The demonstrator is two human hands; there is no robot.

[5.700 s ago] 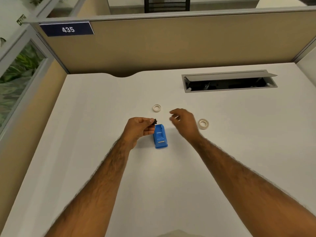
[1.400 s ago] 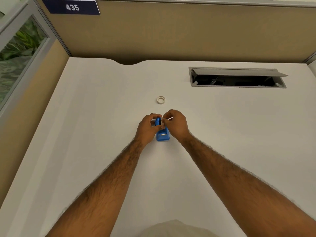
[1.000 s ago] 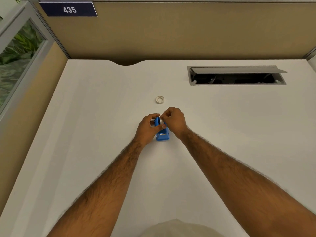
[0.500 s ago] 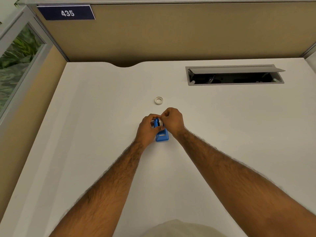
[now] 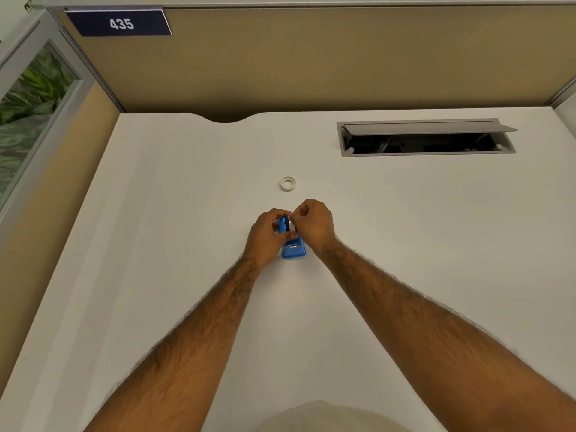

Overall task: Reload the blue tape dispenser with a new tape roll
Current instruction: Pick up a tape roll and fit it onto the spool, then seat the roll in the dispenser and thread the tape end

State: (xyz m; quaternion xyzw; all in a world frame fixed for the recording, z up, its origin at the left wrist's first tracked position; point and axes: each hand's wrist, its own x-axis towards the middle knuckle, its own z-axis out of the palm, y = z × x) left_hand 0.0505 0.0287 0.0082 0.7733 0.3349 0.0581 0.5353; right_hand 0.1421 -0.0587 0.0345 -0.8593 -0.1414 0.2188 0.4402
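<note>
The blue tape dispenser (image 5: 293,247) stands on the white desk (image 5: 156,244), its cutter end toward me. My left hand (image 5: 265,235) grips its left side and rear. My right hand (image 5: 313,224) pinches a pale tape roll (image 5: 290,226) that sits on a black hub in the dispenser's slot. Fingers hide most of the roll and hub. A second small white roll (image 5: 287,184) lies flat on the desk just beyond my hands.
An open grey cable hatch (image 5: 427,138) is sunk into the desk at the back right. A tan partition (image 5: 311,63) with a "435" plate closes the far edge. A glass panel (image 5: 28,98) runs along the left.
Since 5.7 s ago my right hand took the roll that lay on its right and brought it to the dispenser. Over the last second both hands stay clasped there, with slight finger shifts.
</note>
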